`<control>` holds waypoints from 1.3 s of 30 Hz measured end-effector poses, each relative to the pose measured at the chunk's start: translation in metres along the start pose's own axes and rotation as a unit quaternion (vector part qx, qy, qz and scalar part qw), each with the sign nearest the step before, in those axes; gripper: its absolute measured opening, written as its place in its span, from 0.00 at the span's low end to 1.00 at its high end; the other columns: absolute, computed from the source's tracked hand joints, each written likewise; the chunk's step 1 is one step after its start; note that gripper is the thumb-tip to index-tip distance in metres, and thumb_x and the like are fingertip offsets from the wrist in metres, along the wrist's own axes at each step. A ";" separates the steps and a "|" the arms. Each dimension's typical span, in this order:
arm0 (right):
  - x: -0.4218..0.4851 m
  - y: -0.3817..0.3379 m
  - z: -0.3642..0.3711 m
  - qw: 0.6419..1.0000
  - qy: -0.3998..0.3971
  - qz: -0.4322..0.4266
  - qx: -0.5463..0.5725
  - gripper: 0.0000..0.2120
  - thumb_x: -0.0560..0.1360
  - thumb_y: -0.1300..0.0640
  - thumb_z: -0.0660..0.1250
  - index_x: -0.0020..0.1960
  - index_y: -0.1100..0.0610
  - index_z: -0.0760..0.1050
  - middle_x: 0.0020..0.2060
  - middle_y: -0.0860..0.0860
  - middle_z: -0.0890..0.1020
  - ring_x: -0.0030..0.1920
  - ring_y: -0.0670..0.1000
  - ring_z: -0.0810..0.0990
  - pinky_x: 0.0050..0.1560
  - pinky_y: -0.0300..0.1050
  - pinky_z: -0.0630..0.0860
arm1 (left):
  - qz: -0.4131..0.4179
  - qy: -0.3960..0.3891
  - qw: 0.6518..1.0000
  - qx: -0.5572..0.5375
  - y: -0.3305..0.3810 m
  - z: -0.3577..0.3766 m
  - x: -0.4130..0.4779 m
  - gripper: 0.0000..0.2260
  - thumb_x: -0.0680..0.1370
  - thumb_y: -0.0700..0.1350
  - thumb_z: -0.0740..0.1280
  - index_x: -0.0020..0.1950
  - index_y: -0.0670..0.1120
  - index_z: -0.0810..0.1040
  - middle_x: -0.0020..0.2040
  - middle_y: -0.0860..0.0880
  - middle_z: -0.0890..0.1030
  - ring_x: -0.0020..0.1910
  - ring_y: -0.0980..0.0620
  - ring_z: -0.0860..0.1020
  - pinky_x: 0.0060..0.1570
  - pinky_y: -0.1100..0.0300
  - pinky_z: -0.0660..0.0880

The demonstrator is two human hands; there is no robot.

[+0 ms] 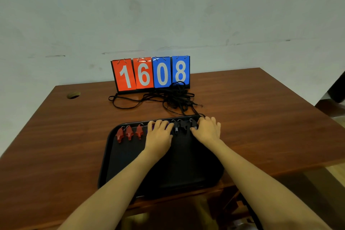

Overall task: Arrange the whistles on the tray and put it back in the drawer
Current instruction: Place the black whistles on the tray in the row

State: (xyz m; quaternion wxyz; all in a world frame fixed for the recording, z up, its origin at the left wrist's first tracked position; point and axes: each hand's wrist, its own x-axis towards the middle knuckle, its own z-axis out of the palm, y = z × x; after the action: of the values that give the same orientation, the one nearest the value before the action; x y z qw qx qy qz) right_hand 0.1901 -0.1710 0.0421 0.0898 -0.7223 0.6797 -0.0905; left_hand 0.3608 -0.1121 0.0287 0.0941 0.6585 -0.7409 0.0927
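A black tray [130, 162] lies on the wooden table, its near edge over the table's front. Along the tray's far rim stands a row of whistles: three red whistles [128, 133] at the left, purple whistles [168, 127] mostly hidden under my left hand [158, 134], and black whistles [180, 128] toward the right. My left hand lies flat with its fingers spread over the purple ones. My right hand [207, 129] rests on the rightmost black whistle, fingers bent down over it; whether it pinches the whistle is hidden.
A tangle of black lanyard cords [173, 99] lies behind the tray, running to its far right corner. A flip scoreboard [151, 73] reading 1608 stands at the back by the wall. A cable hole [73, 95] is at the table's back left.
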 end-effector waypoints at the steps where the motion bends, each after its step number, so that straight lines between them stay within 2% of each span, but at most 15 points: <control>1: 0.000 -0.001 0.000 1.000 0.001 0.003 0.000 0.18 0.76 0.46 0.62 0.58 0.57 0.74 0.58 0.53 0.75 0.63 0.56 0.68 0.61 0.52 0.65 | 0.016 0.014 1.000 0.009 0.003 0.002 0.000 0.21 0.67 0.49 0.76 0.58 0.48 0.80 0.54 0.50 0.82 0.55 0.48 0.79 0.58 0.47 0.72; 3: 0.001 -0.002 0.001 1.000 0.001 0.009 0.003 0.19 0.76 0.45 0.61 0.60 0.57 0.73 0.59 0.53 0.75 0.63 0.56 0.68 0.62 0.52 0.65 | 0.043 0.030 0.999 0.013 0.011 0.005 0.001 0.22 0.62 0.49 0.79 0.54 0.48 0.82 0.50 0.51 0.83 0.50 0.48 0.82 0.53 0.48 0.76; 10: 0.004 -0.002 0.003 1.000 0.000 0.013 -0.001 0.21 0.76 0.44 0.61 0.63 0.57 0.72 0.61 0.53 0.75 0.65 0.55 0.68 0.63 0.52 0.65 | 0.073 -0.010 0.997 0.038 0.024 0.010 0.009 0.24 0.61 0.48 0.80 0.56 0.49 0.82 0.50 0.49 0.84 0.52 0.46 0.82 0.54 0.43 0.76; 23: 0.004 -0.001 0.003 1.000 0.000 0.011 -0.005 0.22 0.76 0.43 0.61 0.63 0.56 0.71 0.62 0.53 0.75 0.65 0.56 0.68 0.64 0.53 0.64 | 0.084 -0.011 0.996 0.040 0.027 0.010 0.012 0.24 0.60 0.47 0.80 0.55 0.49 0.83 0.50 0.49 0.84 0.51 0.47 0.82 0.52 0.42 0.76; 28: 0.001 -0.001 -0.004 0.999 -0.029 0.000 -0.012 0.25 0.75 0.42 0.63 0.66 0.56 0.69 0.64 0.53 0.73 0.66 0.56 0.67 0.65 0.55 0.63 | 0.076 0.023 0.997 0.025 0.025 0.013 0.012 0.22 0.63 0.44 0.78 0.56 0.47 0.81 0.52 0.48 0.83 0.53 0.46 0.81 0.53 0.43 0.76; 31: -0.002 0.002 -0.015 1.000 -0.007 -0.023 -0.019 0.24 0.76 0.43 0.63 0.65 0.56 0.69 0.62 0.53 0.74 0.65 0.56 0.69 0.63 0.54 0.65 | 0.075 0.064 0.995 0.011 0.023 0.011 0.016 0.16 0.67 0.42 0.73 0.55 0.46 0.81 0.51 0.48 0.82 0.51 0.46 0.80 0.53 0.46 0.76; 33: 0.001 0.007 -0.026 0.999 0.023 -0.037 -0.012 0.20 0.77 0.45 0.62 0.62 0.57 0.70 0.59 0.54 0.75 0.62 0.56 0.71 0.59 0.52 0.69 | 0.064 0.073 0.995 0.009 0.022 0.006 0.022 0.14 0.72 0.41 0.63 0.56 0.46 0.80 0.52 0.48 0.82 0.52 0.46 0.78 0.56 0.48 0.71; 35: 0.010 0.012 -0.036 0.998 0.043 -0.044 0.021 0.16 0.78 0.49 0.60 0.60 0.58 0.71 0.57 0.55 0.76 0.60 0.57 0.72 0.55 0.51 0.72 | 0.055 0.026 0.998 -0.007 0.023 -0.001 0.031 0.18 0.76 0.40 0.56 0.63 0.45 0.75 0.60 0.46 0.77 0.62 0.45 0.72 0.63 0.48 0.61; 37: 0.027 0.014 -0.044 0.996 0.042 -0.051 0.065 0.13 0.79 0.53 0.60 0.60 0.58 0.72 0.57 0.55 0.76 0.59 0.56 0.72 0.53 0.50 0.72 | 0.045 -0.011 0.999 -0.005 0.023 -0.006 0.044 0.19 0.78 0.40 0.55 0.70 0.45 0.68 0.68 0.47 0.69 0.69 0.45 0.63 0.68 0.48 0.54; 39: 0.048 0.013 -0.047 0.994 0.026 -0.059 0.087 0.13 0.79 0.55 0.59 0.61 0.58 0.72 0.58 0.56 0.76 0.59 0.56 0.73 0.54 0.50 0.73 | 0.038 -0.017 0.999 0.007 0.019 -0.009 0.060 0.20 0.78 0.40 0.56 0.71 0.46 0.65 0.70 0.47 0.66 0.71 0.45 0.61 0.70 0.49 0.53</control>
State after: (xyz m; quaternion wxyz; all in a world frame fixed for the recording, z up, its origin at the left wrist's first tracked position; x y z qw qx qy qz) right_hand 0.1687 -0.2202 0.0852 0.1296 -0.7480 0.6274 -0.1733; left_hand 0.3352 -0.1649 0.0529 0.0734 0.6320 -0.7662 0.0899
